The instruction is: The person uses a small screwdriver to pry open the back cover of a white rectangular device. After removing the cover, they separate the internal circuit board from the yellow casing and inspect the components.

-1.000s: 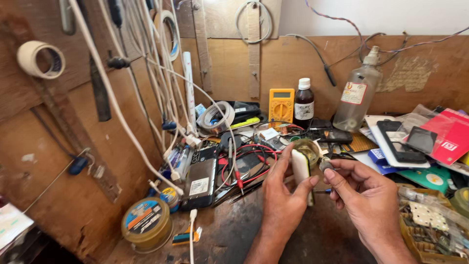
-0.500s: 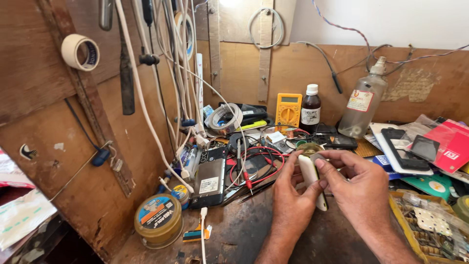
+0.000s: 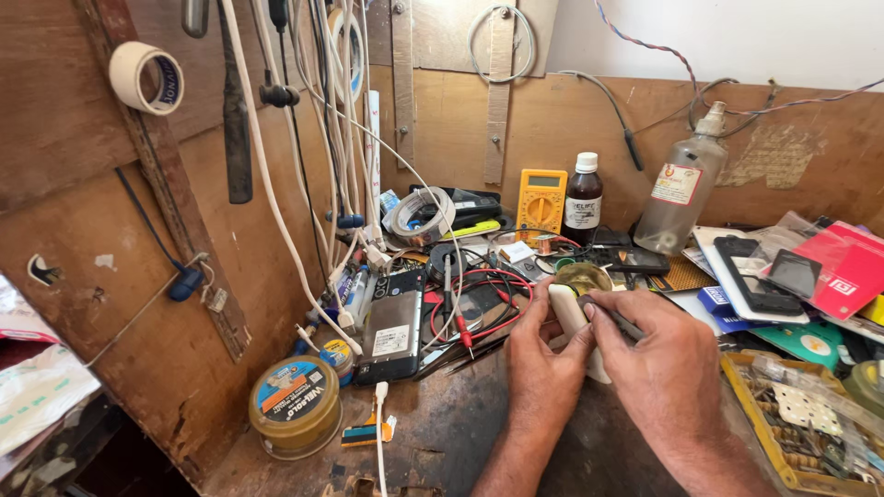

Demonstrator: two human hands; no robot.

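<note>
Head view: left hand (image 3: 543, 354) closed around white oblong device (image 3: 573, 324), held upright above cluttered wooden bench (image 3: 442, 442). Right hand (image 3: 658, 354) pinches thin dark tool (image 3: 615, 319), tip touching device's upper end. Nearby: yellow multimeter (image 3: 540, 202), brown bottle (image 3: 582, 199), round solder tin (image 3: 295, 406), red test leads (image 3: 474, 304).

Cluttered wooden workbench (image 3: 460, 433), solder tin (image 3: 295, 405)
</note>
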